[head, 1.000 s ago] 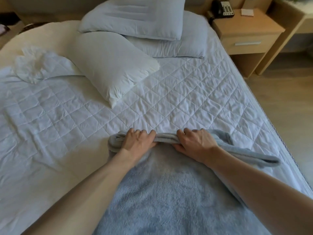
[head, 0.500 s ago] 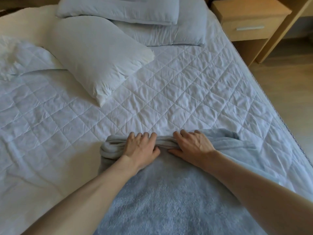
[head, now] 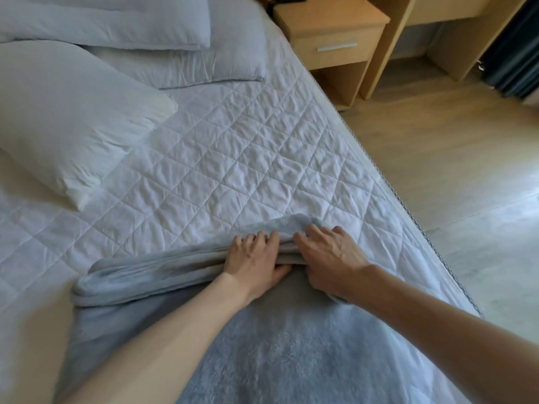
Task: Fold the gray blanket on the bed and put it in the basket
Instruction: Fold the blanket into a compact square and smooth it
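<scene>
On the quilted bed, the gray blanket is lying spread toward the viewer, its far edge bunching into a thick roll. Side by side, the left hand and the right hand are gripping that roll, fingers curling over it. White pillows are resting beyond.

A white pillow lies beside two stacked pillows. A wooden nightstand stands on the wood floor; a dark curtain hangs far right.

One camera sits on the person's head, looking forward and down, close over the bed.
</scene>
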